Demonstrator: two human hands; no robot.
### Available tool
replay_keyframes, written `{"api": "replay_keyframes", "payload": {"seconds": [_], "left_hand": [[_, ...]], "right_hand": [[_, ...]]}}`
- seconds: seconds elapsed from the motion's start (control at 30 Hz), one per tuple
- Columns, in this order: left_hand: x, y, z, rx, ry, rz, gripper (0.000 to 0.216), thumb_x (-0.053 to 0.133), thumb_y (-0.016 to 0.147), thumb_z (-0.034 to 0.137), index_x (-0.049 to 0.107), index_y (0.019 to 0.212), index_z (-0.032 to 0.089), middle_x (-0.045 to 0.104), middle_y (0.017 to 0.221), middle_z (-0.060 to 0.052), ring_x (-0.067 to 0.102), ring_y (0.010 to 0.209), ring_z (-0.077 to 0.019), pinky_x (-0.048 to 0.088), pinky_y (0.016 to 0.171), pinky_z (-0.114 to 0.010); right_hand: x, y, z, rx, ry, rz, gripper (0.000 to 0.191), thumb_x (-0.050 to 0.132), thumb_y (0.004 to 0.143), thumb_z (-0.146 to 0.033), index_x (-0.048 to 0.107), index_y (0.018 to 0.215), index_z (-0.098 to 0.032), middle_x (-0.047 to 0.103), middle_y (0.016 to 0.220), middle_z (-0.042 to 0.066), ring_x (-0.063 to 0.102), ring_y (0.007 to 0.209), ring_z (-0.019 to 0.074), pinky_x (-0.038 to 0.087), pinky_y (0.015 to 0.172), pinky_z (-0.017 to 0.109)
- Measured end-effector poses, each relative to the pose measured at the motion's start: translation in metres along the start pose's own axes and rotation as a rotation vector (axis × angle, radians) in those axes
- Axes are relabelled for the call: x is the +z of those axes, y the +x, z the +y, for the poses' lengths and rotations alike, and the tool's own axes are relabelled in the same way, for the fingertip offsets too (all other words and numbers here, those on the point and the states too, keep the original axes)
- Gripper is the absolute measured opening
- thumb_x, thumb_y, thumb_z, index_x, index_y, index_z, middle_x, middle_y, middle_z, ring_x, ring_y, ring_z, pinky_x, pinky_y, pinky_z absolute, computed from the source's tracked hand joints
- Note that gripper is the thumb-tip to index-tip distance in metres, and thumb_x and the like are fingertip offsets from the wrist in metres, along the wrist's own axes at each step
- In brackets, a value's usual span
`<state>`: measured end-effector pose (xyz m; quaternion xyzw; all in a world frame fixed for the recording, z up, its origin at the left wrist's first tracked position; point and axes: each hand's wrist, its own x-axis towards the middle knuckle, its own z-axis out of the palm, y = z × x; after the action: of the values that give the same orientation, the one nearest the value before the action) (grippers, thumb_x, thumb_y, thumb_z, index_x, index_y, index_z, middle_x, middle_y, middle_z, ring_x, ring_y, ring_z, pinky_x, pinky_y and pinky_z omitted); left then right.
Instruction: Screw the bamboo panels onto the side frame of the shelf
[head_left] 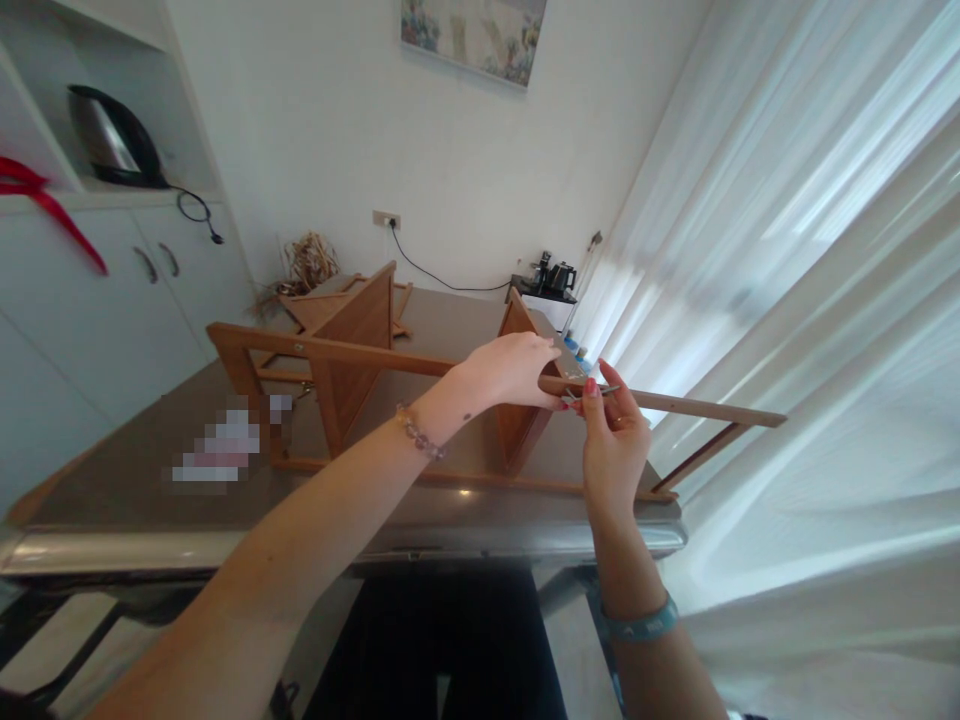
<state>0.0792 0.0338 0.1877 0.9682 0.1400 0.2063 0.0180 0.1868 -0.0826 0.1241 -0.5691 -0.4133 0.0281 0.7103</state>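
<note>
A wooden shelf unit (352,352) lies on its side on the table, its long rail running across in front of me. My left hand (517,368) is closed around this upper rail, close to the right-hand shelf board (523,430). Just to the right, my right hand (615,430) pinches a thin metal hex key (609,389) between thumb and fingers. The key lies against the rail beside my left fingertips. Where its end meets the wood is hidden by my fingers.
The grey table (420,510) has a rounded metal front edge. More wooden pieces (401,300) and a dried plant bundle (310,262) are at the back left. White curtains (810,330) hang at the right. A kettle (112,135) stands on the left cabinet.
</note>
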Motion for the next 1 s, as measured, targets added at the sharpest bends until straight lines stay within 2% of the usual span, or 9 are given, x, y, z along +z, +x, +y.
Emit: {"api": "replay_keyframes", "payload": {"seconds": [0.13, 0.3, 0.4, 0.5, 0.6, 0.77, 0.83, 1.0], "left_hand": [[0.0, -0.001, 0.0, -0.007, -0.01, -0.003, 0.074, 0.061, 0.072, 0.061, 0.056, 0.124, 0.008, 0.059, 0.127, -0.018, 0.058, 0.114, -0.0284, 0.044, 0.096, -0.035], [0.001, -0.003, -0.001, -0.029, -0.036, -0.02, 0.1, 0.074, 0.064, 0.054, 0.034, 0.142, 0.005, 0.053, 0.135, -0.019, 0.053, 0.121, -0.0279, 0.041, 0.1, -0.034], [0.002, -0.003, -0.003, -0.007, -0.045, -0.016, 0.093, 0.073, 0.066, 0.051, 0.039, 0.139, 0.005, 0.05, 0.138, -0.018, 0.051, 0.124, -0.0264, 0.039, 0.103, -0.032], [0.002, -0.003, -0.005, 0.015, -0.063, -0.023, 0.082, 0.068, 0.071, 0.049, 0.043, 0.136, 0.005, 0.049, 0.139, -0.017, 0.049, 0.125, -0.0245, 0.037, 0.105, -0.031], [0.001, -0.003, -0.007, -0.005, -0.071, -0.049, 0.075, 0.064, 0.075, 0.045, 0.043, 0.136, 0.006, 0.043, 0.144, -0.017, 0.041, 0.132, -0.0243, 0.034, 0.107, -0.033], [-0.003, -0.006, -0.008, -0.01, -0.108, -0.15, 0.077, 0.061, 0.076, 0.038, 0.034, 0.141, 0.007, 0.02, 0.154, -0.018, 0.027, 0.141, -0.022, 0.028, 0.112, -0.031], [-0.007, -0.007, -0.007, -0.008, -0.091, -0.185, 0.08, 0.061, 0.075, 0.035, 0.031, 0.143, 0.008, 0.019, 0.155, -0.018, 0.024, 0.142, -0.0213, 0.026, 0.113, -0.031], [-0.014, -0.008, 0.0, -0.027, -0.016, -0.229, 0.075, 0.054, 0.079, 0.032, 0.027, 0.145, 0.007, 0.021, 0.155, -0.016, 0.031, 0.139, -0.0225, 0.028, 0.113, -0.034]], "right_hand": [[-0.002, 0.002, -0.009, -0.16, -0.297, 0.0, 0.046, 0.054, 0.087, -0.045, 0.057, 0.126, -0.021, 0.064, 0.068, -0.001, 0.054, 0.062, 0.0126, 0.043, 0.065, 0.028], [-0.006, 0.01, -0.014, -0.46, -0.587, -0.095, 0.03, 0.047, 0.093, -0.036, 0.065, 0.113, -0.023, 0.066, 0.076, 0.002, 0.056, 0.077, 0.0171, 0.039, 0.075, 0.031], [-0.008, 0.013, -0.012, -0.607, -0.688, -0.176, 0.028, 0.045, 0.095, -0.032, 0.067, 0.109, -0.022, 0.066, 0.084, 0.004, 0.054, 0.082, 0.0179, 0.036, 0.076, 0.032], [-0.008, 0.013, -0.009, -0.712, -0.776, -0.195, 0.025, 0.048, 0.094, -0.028, 0.068, 0.108, -0.026, 0.063, 0.079, 0.003, 0.051, 0.08, 0.0176, 0.032, 0.074, 0.032], [-0.007, 0.01, -0.007, -0.792, -0.839, -0.172, 0.025, 0.054, 0.091, -0.024, 0.067, 0.111, -0.033, 0.06, 0.076, 0.001, 0.048, 0.077, 0.016, 0.029, 0.073, 0.032], [-0.007, 0.004, 0.001, -0.913, -0.939, -0.095, 0.035, 0.057, 0.089, -0.016, 0.064, 0.115, -0.038, 0.06, 0.073, -0.002, 0.049, 0.076, 0.0136, 0.027, 0.077, 0.033], [-0.007, 0.001, 0.005, -0.926, -0.978, -0.056, 0.036, 0.057, 0.088, -0.016, 0.063, 0.116, -0.039, 0.06, 0.072, -0.002, 0.048, 0.075, 0.013, 0.024, 0.075, 0.034], [-0.003, -0.008, 0.01, -0.909, -0.94, 0.025, 0.034, 0.054, 0.091, -0.016, 0.064, 0.114, -0.039, 0.062, 0.071, -0.003, 0.048, 0.072, 0.0125, 0.021, 0.07, 0.035]]}}
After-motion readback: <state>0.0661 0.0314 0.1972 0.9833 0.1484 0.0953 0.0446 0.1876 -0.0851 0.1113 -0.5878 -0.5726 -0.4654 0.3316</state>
